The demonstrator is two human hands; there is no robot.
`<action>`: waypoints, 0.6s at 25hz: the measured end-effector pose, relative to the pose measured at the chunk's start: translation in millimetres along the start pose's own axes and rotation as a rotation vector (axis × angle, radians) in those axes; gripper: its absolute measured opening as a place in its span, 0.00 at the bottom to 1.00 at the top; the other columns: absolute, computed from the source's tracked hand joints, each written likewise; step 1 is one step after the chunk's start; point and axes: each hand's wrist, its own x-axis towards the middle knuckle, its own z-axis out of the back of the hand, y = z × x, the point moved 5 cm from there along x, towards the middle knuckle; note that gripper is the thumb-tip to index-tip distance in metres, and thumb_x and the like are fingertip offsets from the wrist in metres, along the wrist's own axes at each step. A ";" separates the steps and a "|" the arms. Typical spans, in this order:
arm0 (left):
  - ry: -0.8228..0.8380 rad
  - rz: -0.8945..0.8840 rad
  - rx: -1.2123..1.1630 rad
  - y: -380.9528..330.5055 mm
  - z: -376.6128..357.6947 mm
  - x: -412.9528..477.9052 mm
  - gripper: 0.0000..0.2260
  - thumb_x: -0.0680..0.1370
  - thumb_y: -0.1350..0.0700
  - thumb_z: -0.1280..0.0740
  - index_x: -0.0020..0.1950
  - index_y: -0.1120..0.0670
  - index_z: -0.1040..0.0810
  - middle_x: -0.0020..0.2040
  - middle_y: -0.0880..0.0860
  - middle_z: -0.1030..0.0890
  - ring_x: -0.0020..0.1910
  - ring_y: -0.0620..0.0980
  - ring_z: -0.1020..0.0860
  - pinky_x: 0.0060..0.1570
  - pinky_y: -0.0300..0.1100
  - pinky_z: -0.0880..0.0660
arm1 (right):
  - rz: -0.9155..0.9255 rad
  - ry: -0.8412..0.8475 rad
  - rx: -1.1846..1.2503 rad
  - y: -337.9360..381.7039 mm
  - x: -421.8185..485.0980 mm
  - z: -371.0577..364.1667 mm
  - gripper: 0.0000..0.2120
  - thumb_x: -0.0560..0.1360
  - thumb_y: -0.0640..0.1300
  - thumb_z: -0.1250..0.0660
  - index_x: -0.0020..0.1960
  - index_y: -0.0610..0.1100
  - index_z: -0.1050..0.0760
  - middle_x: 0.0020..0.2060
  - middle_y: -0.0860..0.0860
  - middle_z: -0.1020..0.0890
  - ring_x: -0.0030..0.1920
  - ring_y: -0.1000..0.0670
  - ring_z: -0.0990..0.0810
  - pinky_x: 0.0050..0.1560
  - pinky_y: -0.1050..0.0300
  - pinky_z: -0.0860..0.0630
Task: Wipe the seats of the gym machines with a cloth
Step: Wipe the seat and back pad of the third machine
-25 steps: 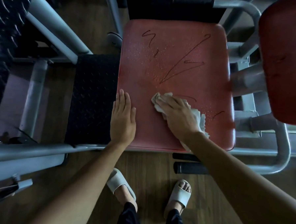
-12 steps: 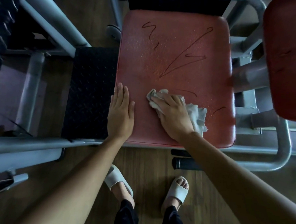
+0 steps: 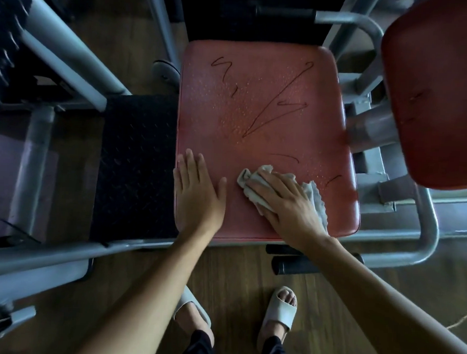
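A: So how far along is this seat?

B: Barely started, I'd judge. The red seat (image 3: 216,121) is speckled with droplets (image 3: 242,96) across its middle and far half, and its dark marks (image 3: 277,100) are all unwiped. Only the strip along the seat's near edge looks plain.

A: Where's the cloth?

B: On the seat's near right part. It's a pale, crumpled cloth (image 3: 246,177) lying under the right hand (image 3: 285,204). That hand lies flat on it, fingers fairly straight and spread, pressing it onto the seat rather than bunching it.

A: And the other hand?

B: The left hand (image 3: 196,196) rests palm-down at the seat's near left corner, fingers straight, holding nothing. It looks like a brace.

A: Count things for me.

B: One cloth, two hands. On the seat there are five marks as I read them: a squiggle and a small tick toward the far left corner, one big zigzag in the middle, a curved stroke just beyond the cloth, and a short dash toward the right edge.

A: Anything beyond the seat?

B: One more red pad (image 3: 442,93) stands right of the seat, with faint marks of its own; seat or backrest, I can't tell. Left of the seat is one black tread plate (image 3: 135,166), and grey frame tubes (image 3: 70,60) run around it. Below its near edge are two black foam grips (image 3: 298,267) and two pale slippers (image 3: 279,314) on the wooden floor (image 3: 234,285).

A: What's left, then?

B: Most of this seat, probably that second pad, and whatever machines lie out of view.
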 end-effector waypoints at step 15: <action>-0.059 -0.238 0.025 -37.2 -22.4 -18.7 0.24 0.85 0.51 0.45 0.79 0.60 0.38 0.80 0.58 0.40 0.80 0.56 0.45 0.79 0.55 0.46 | -0.263 -0.229 0.061 -103.0 35.6 22.7 0.19 0.81 0.45 0.35 0.72 0.52 0.26 0.67 0.50 0.22 0.62 0.44 0.26 0.64 0.44 0.29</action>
